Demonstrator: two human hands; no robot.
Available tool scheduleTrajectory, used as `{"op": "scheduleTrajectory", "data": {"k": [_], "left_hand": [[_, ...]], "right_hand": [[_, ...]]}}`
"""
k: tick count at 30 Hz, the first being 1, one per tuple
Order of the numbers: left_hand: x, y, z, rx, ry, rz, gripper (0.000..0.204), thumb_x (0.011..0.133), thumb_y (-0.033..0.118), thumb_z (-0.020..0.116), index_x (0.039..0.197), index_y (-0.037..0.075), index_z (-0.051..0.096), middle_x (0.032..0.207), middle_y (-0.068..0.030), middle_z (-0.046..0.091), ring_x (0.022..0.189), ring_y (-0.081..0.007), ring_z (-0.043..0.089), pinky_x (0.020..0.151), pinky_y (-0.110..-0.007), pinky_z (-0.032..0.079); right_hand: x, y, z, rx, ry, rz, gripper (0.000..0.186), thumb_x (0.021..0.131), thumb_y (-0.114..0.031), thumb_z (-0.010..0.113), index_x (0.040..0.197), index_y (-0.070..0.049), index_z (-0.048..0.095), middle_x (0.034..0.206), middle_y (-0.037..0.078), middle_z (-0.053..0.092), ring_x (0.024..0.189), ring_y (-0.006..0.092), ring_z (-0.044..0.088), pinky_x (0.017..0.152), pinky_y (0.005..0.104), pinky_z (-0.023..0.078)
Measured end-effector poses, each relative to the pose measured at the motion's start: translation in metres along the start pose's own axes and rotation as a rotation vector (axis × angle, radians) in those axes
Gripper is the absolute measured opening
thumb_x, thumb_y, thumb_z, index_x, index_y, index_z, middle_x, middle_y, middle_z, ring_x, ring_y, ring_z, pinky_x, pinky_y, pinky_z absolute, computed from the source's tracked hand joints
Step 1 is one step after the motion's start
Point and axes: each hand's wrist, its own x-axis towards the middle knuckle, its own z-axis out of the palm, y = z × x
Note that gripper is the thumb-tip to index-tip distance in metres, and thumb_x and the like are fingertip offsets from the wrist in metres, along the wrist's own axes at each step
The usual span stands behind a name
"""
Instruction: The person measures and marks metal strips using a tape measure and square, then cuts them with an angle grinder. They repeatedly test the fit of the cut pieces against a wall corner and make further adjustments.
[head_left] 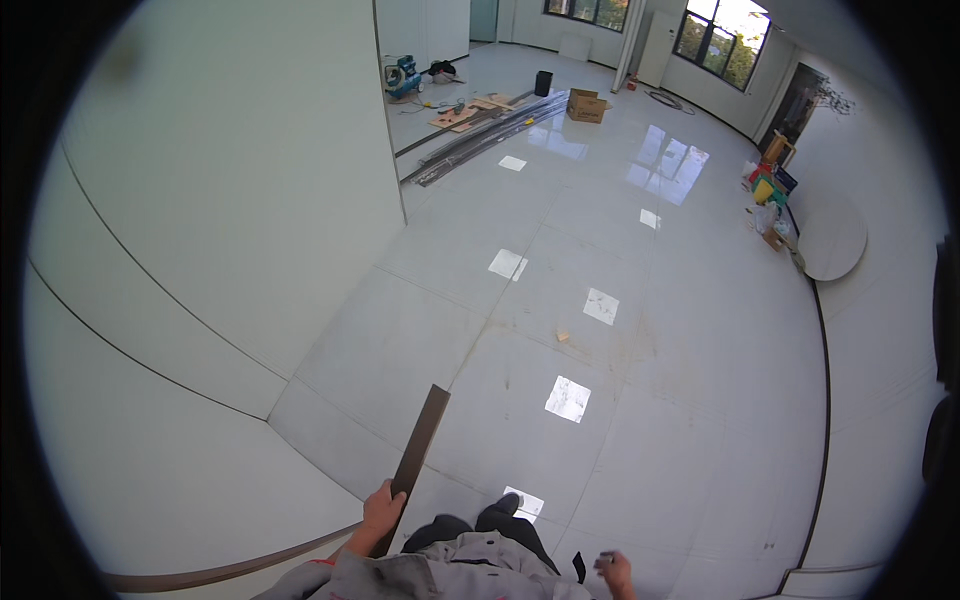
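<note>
My left hand (381, 508) is wrapped round a long, flat, dark brown trim strip (423, 433). The strip slants up and away in front of me, and its lower end disappears behind my hand and sleeve. Low on the right, beside my jacket, is my right hand (616, 570) with its fingers curled closed. A small dark bit shows at those fingers, too small to name. Another brown strip (240, 569) runs along the bottom of the white wall panel (180, 470) at my left.
Long wrapped strips (480, 135) lie on the tiled floor ahead, near a cardboard box (586, 106), a black bin (543, 83) and a blue-green machine (402, 77). A wood scrap (562, 336) sits mid-floor. Along the right wall are a round white board (833, 240) and piled goods (768, 192).
</note>
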Motion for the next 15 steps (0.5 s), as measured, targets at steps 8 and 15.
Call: {"op": "scheduleTrajectory", "data": {"k": [8, 15], "left_hand": [[0.223, 0.173, -0.041, 0.037, 0.163, 0.004, 0.035, 0.095, 0.028, 0.060, 0.122, 0.006, 0.058, 0.082, -0.0192, 0.069, 0.079, -0.0410, 0.067, 0.068, -0.052, 0.050], [0.467, 0.296, -0.066, 0.046, 0.254, 0.058, 0.032, 0.095, 0.025, 0.061, 0.120, 0.006, 0.058, 0.080, -0.0167, 0.068, 0.077, -0.0380, 0.067, 0.066, -0.049, 0.051]], "right_hand": [[0.267, -0.440, -0.068, -0.327, 0.062, -0.575, 0.020, 0.093, -0.013, 0.062, 0.107, 0.000, 0.067, 0.091, 0.017, 0.074, 0.084, 0.0285, 0.072, 0.079, 0.0365, 0.056], [0.440, -0.532, -0.070, -0.328, -0.112, -0.430, 0.026, 0.089, -0.011, 0.063, 0.112, 0.002, 0.066, 0.092, 0.011, 0.074, 0.080, 0.0176, 0.071, 0.068, 0.0302, 0.057]]}}
